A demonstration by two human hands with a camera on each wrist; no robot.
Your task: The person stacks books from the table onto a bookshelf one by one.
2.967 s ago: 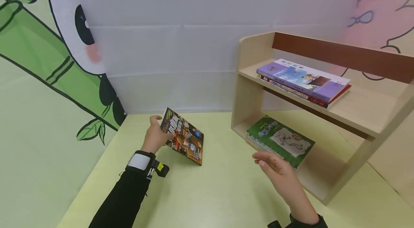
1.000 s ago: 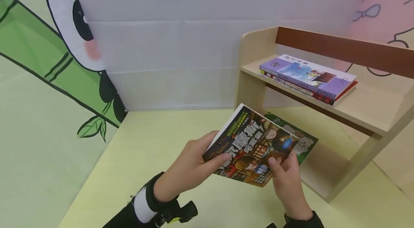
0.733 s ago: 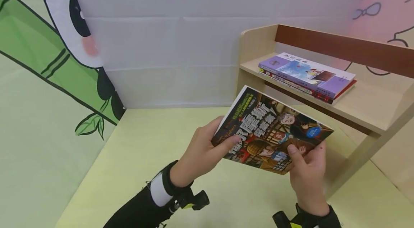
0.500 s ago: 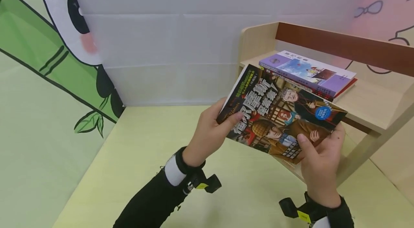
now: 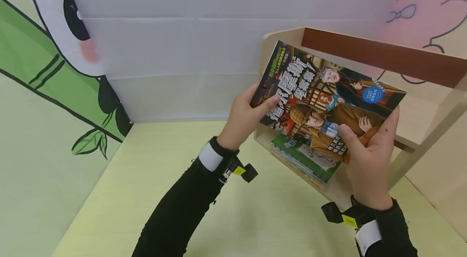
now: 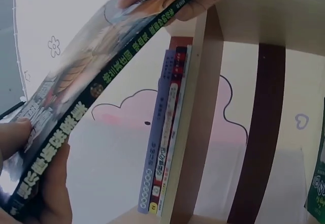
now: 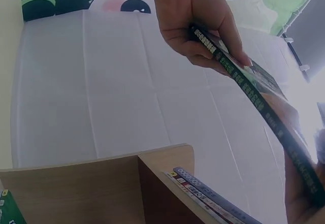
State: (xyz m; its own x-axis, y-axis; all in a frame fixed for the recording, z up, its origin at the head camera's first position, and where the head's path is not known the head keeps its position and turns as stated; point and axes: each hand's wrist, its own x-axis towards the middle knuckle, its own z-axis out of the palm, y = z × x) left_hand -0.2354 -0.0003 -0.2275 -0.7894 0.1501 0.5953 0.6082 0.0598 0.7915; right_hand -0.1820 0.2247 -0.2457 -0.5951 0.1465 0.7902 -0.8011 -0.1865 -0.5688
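A comic-style book (image 5: 328, 107) with a dark, colourful cover is held tilted in front of the shelf's upper level. My left hand (image 5: 242, 121) grips its left end, thumb on the cover. At the lower right corner my right hand (image 5: 372, 163) holds it, its thumb also pressing the front. From the left wrist, the book's dark green spine (image 6: 96, 91) shows white lettering. A purple book (image 6: 156, 127) and a red-spined book (image 6: 170, 132) lie stacked on the upper shelf, hidden behind the held book in the head view.
The light wood bookshelf (image 5: 434, 115) with a brown back rail (image 5: 383, 52) stands at the right of the pale yellow table (image 5: 164, 176). On its lower level a green book (image 5: 306, 157) tops a small pile. Behind is a grey-white cloth backdrop (image 5: 175, 46) with cartoon drawings.
The left hand first held the book over the table at left. It carried it right, the right hand took hold too, and both raised it to the upper shelf's height.
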